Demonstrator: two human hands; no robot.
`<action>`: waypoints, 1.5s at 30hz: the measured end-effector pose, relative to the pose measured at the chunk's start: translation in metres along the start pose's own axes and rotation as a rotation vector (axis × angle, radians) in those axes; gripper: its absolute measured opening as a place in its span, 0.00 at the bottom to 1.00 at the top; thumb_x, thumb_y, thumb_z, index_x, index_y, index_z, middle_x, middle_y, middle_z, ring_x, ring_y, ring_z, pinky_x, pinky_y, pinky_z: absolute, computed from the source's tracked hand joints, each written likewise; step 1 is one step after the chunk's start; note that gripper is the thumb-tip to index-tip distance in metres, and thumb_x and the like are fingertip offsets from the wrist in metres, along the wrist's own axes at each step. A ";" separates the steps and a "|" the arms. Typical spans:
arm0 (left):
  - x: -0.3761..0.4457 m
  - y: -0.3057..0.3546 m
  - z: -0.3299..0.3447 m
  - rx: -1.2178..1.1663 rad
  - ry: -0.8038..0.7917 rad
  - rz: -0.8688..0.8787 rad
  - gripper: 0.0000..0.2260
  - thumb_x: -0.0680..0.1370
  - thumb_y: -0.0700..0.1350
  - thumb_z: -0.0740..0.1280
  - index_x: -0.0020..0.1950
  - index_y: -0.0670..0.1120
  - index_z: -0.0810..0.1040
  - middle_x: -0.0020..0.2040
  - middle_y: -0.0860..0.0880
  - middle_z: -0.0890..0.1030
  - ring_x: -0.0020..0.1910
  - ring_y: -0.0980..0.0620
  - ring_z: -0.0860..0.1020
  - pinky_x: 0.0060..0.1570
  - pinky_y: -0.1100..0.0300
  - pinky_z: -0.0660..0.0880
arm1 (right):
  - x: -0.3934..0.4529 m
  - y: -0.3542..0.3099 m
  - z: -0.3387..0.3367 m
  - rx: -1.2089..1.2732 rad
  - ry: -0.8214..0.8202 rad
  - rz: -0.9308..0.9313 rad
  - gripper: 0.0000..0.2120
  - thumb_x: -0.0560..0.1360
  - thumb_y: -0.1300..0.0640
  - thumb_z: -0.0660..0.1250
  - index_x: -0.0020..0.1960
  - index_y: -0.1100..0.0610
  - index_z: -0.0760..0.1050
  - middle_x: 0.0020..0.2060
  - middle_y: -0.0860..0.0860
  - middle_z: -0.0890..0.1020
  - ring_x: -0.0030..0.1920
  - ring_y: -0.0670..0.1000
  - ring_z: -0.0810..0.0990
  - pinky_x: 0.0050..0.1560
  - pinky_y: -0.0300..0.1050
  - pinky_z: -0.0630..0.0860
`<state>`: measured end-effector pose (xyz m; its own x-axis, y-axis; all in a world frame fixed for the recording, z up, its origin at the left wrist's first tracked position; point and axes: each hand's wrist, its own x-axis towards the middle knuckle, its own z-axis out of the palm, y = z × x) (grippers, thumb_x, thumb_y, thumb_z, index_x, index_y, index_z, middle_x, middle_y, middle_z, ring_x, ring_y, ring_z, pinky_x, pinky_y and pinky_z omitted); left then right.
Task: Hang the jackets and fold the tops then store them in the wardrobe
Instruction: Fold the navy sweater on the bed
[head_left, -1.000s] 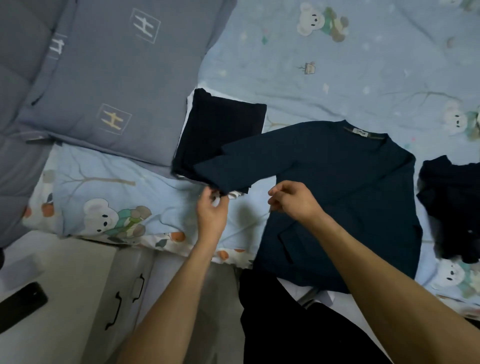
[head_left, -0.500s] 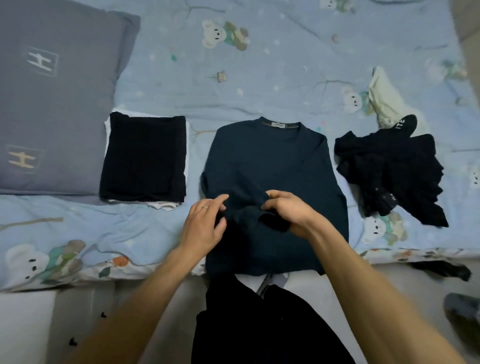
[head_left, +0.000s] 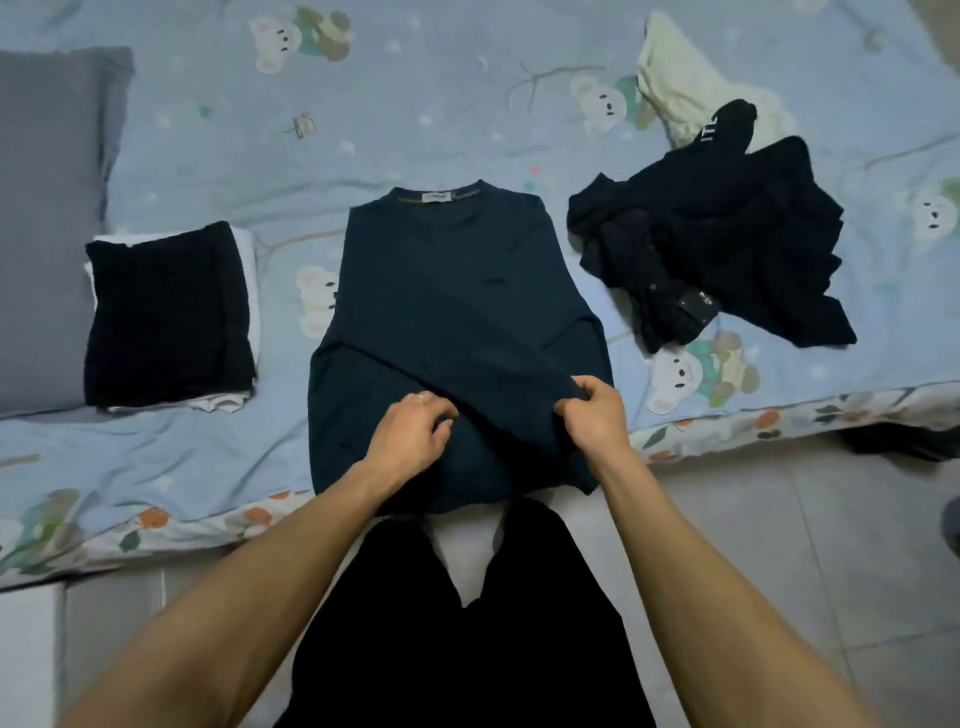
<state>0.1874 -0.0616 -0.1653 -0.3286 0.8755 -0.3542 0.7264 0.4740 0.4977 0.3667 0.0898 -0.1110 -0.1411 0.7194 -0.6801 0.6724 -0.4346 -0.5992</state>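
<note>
A dark teal long-sleeved top (head_left: 447, 291) lies flat on the bed, collar away from me, with one sleeve folded across its lower body. My left hand (head_left: 413, 434) pinches the sleeve cloth near the middle of the top. My right hand (head_left: 595, 413) grips the sleeve's end at the top's right edge. To the left sits a stack of folded tops (head_left: 166, 317), a black one over white ones. At the right lies a heap of unfolded black garments (head_left: 727, 249) with a cream garment (head_left: 680, 93) behind it.
The bed has a light blue sheet with bear prints (head_left: 415, 104), its edge running in front of me. A grey pillow (head_left: 41, 223) lies at the far left. Tiled floor (head_left: 805, 545) shows at the right, and my dark trousers (head_left: 467, 623) below.
The left sleeve, held out over the folded stack a second ago, now lies folded across the top's body. Both hands moved right with it. My view shifted right.
</note>
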 end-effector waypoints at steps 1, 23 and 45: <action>0.001 0.006 0.005 -0.001 -0.034 -0.034 0.10 0.80 0.45 0.65 0.59 0.48 0.81 0.57 0.49 0.80 0.57 0.46 0.76 0.58 0.53 0.72 | 0.007 0.012 -0.006 -0.024 0.020 0.028 0.11 0.72 0.65 0.65 0.51 0.54 0.79 0.48 0.49 0.83 0.53 0.54 0.81 0.54 0.46 0.76; 0.071 -0.163 -0.022 0.064 0.280 -0.430 0.22 0.75 0.41 0.68 0.69 0.46 0.72 0.67 0.42 0.71 0.63 0.40 0.71 0.61 0.45 0.73 | 0.125 -0.078 0.164 -0.453 -0.389 -0.298 0.05 0.77 0.61 0.64 0.50 0.54 0.77 0.48 0.51 0.81 0.47 0.50 0.80 0.45 0.41 0.78; 0.101 -0.290 0.007 0.262 0.337 -0.211 0.30 0.74 0.38 0.62 0.77 0.47 0.64 0.76 0.34 0.61 0.72 0.32 0.64 0.71 0.33 0.56 | 0.156 -0.053 0.300 -1.296 -0.337 -0.959 0.31 0.83 0.44 0.48 0.81 0.56 0.46 0.80 0.56 0.44 0.79 0.58 0.41 0.78 0.55 0.43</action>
<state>-0.0521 -0.1112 -0.3515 -0.6313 0.7648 -0.1284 0.7363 0.6431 0.2103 0.0910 0.0622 -0.3118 -0.8637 0.2235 -0.4518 0.3494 0.9115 -0.2169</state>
